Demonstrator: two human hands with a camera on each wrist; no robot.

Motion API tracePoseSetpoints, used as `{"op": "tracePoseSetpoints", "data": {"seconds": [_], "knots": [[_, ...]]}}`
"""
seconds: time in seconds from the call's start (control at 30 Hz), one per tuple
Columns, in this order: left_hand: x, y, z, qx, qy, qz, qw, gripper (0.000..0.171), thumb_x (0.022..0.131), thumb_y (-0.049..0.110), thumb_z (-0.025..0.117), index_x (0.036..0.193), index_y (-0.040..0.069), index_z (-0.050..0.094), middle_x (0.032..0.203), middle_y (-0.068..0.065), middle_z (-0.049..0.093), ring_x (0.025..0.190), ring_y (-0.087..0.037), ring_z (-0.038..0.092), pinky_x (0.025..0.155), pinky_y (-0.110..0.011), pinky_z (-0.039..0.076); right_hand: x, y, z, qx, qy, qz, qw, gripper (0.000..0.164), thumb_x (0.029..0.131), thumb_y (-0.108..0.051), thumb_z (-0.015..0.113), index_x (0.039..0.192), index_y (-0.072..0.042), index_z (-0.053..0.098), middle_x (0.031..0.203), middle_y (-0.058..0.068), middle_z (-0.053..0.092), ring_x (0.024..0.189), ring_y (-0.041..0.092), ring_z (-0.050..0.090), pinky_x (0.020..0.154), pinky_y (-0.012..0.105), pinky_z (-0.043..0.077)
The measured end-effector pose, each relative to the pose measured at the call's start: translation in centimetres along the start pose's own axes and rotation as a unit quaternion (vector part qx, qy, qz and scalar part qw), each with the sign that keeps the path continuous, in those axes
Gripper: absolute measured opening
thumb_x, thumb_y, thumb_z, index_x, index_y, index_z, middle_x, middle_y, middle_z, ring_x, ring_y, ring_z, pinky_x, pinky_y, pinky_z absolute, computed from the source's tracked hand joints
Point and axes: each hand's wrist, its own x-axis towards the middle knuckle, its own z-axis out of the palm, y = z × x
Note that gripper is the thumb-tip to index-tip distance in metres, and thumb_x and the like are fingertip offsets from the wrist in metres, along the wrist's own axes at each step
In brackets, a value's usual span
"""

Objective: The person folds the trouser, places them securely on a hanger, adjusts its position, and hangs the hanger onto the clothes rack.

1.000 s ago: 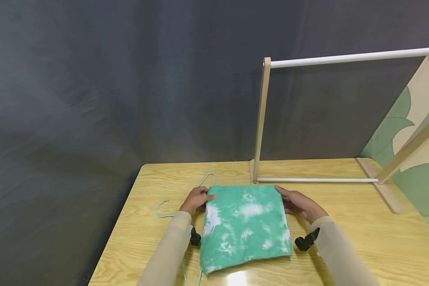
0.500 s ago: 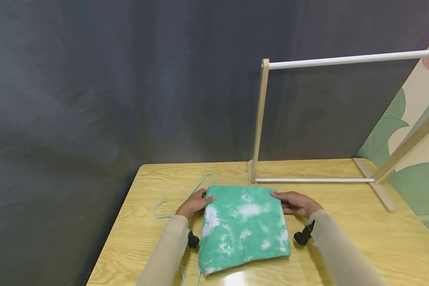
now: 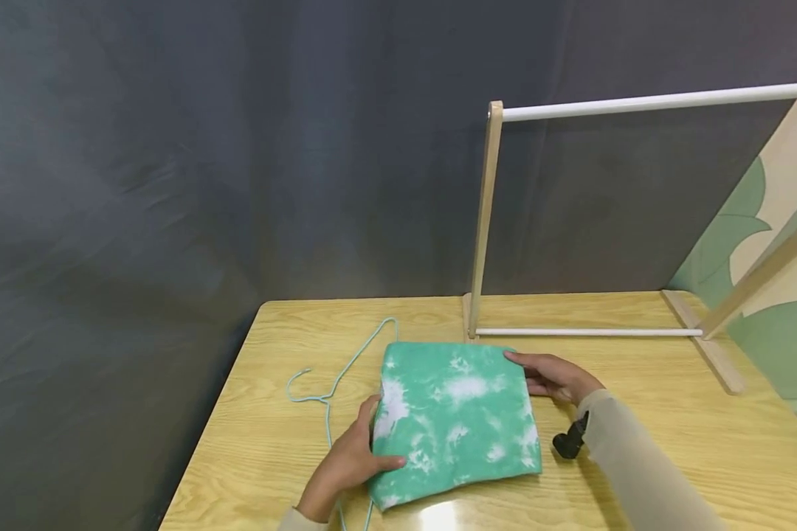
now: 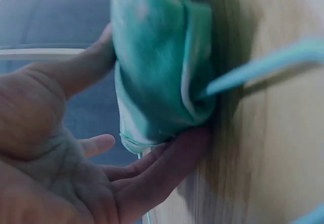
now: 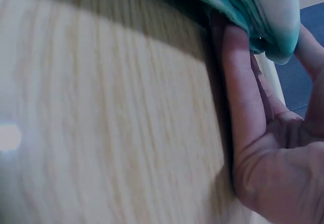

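A folded green-and-white tie-dye cloth (image 3: 465, 420) lies on the wooden table, several layers thick at its edges in the wrist views. My left hand (image 3: 352, 461) is at its lower left edge, thumb over the top and fingers along the side, low near the table in the left wrist view. At the upper right corner my right hand (image 3: 554, 376) pinches the cloth, thumb on top and fingers reaching beneath it (image 5: 243, 82). Left of the cloth is a light-blue clothes hanger (image 3: 352, 361), its hook pointing left and part of it hidden under the cloth.
Behind the cloth to the right stands a rack with a wooden upright (image 3: 485, 221), a white top rail (image 3: 637, 105) and a white lower bar (image 3: 587, 332). Its wooden feet (image 3: 704, 343) rest on the table (image 3: 637, 428). A dark curtain (image 3: 206, 147) hangs behind.
My left hand has slid from the upper left corner of the cloth down toward its near left edge, uncovering more of the hanger. The right hand and the cloth stay nearly in place.
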Motion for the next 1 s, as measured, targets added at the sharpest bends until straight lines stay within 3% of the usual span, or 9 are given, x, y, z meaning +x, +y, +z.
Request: {"op": "tracePoseSetpoints", "data": {"seconds": [0.23,0.4,0.53,0.63,0.77,0.83,0.87,0.93,1.0], "knots": [[-0.5,-0.2,1.4,0.055,0.018,-0.043,0.9974,0.098,0.068,0.032,0.091,0.146,0.027,0.032,0.131,-0.022,0.057,0.105,-0.044,0.063,0.084,-0.058,0.053,-0.2,0.0,0.3,0.025,0.002,-0.008,1.0,0.032,0.103,-0.035,0.055,0.114,-0.009,0.07,0.1,0.002,0.077,0.092,0.016,0.075,0.087,0.033,0.06],[-0.8,-0.3,2.2,0.095,0.017,-0.032,0.9949,0.083,0.074,0.029,0.087,0.142,0.039,0.04,0.118,-0.013,0.056,0.092,-0.032,0.063,0.073,-0.053,0.054,-0.5,0.5,0.4,0.025,0.037,-0.029,0.999,0.032,0.1,-0.032,0.06,0.114,-0.005,0.07,0.096,0.002,0.077,0.089,0.016,0.076,0.085,0.034,0.06],[-1.1,-0.2,2.4,0.114,0.011,-0.023,0.9932,0.081,0.076,0.031,0.085,0.144,0.039,0.041,0.109,-0.009,0.053,0.082,-0.022,0.056,0.066,-0.04,0.051,-0.6,1.0,0.5,-0.012,0.08,-0.048,0.996,0.046,0.098,-0.036,0.063,0.124,0.002,0.066,0.094,-0.001,0.077,0.087,0.014,0.075,0.082,0.032,0.061],[-1.0,0.1,2.6,0.144,0.018,-0.023,0.9892,0.082,0.075,0.033,0.085,0.144,0.037,0.041,0.099,-0.003,0.047,0.075,-0.016,0.044,0.058,-0.03,0.04,-0.6,0.8,0.4,-0.059,0.098,-0.052,0.992,0.054,0.097,-0.041,0.063,0.127,0.004,0.064,0.094,-0.002,0.077,0.086,0.012,0.074,0.08,0.03,0.061],[-0.6,1.0,3.2,0.211,0.058,-0.02,0.9755,0.084,0.068,0.036,0.088,0.141,0.035,0.046,0.099,-0.003,0.044,0.081,-0.019,0.04,0.056,-0.031,0.035,-0.7,0.1,0.8,-0.152,0.127,-0.05,0.979,0.063,0.096,-0.049,0.061,0.133,0.002,0.058,0.107,0.005,0.073,0.091,0.014,0.069,0.08,0.03,0.058],[-0.6,1.5,3.6,0.255,0.083,-0.01,0.9632,0.084,0.063,0.037,0.09,0.138,0.033,0.051,0.109,-0.007,0.046,0.09,-0.024,0.043,0.059,-0.036,0.039,-1.1,-0.5,1.6,-0.221,0.155,-0.069,0.96,0.066,0.097,-0.048,0.061,0.139,0.001,0.051,0.123,0.014,0.066,0.102,0.024,0.067,0.083,0.036,0.057],[-0.6,1.6,3.8,0.279,0.097,0.006,0.9552,0.085,0.06,0.036,0.091,0.136,0.03,0.054,0.114,-0.008,0.047,0.096,-0.026,0.044,0.062,-0.039,0.042,-1.4,-0.8,2.2,-0.268,0.17,-0.088,0.944,0.066,0.096,-0.046,0.063,0.142,-0.001,0.049,0.13,0.018,0.061,0.108,0.029,0.064,0.086,0.041,0.056],[-0.6,1.8,4.3,0.321,0.115,0.04,0.9392,0.084,0.058,0.033,0.092,0.133,0.027,0.056,0.129,-0.01,0.048,0.113,-0.032,0.047,0.073,-0.046,0.048,-2.1,-1.7,3.8,-0.371,0.189,-0.157,0.896,0.066,0.094,-0.038,0.069,0.145,-0.004,0.044,0.143,0.022,0.049,0.123,0.039,0.055,0.094,0.051,0.052],[-0.7,1.9,4.7,0.346,0.112,0.09,0.9274,0.079,0.063,0.024,0.091,0.133,0.027,0.057,0.141,-0.011,0.047,0.13,-0.035,0.046,0.087,-0.052,0.051,-2.8,-2.5,5.5,-0.466,0.193,-0.235,0.831,0.069,0.089,-0.034,0.075,0.145,-0.007,0.046,0.149,0.023,0.044,0.134,0.045,0.045,0.1,0.061,0.046]]}}
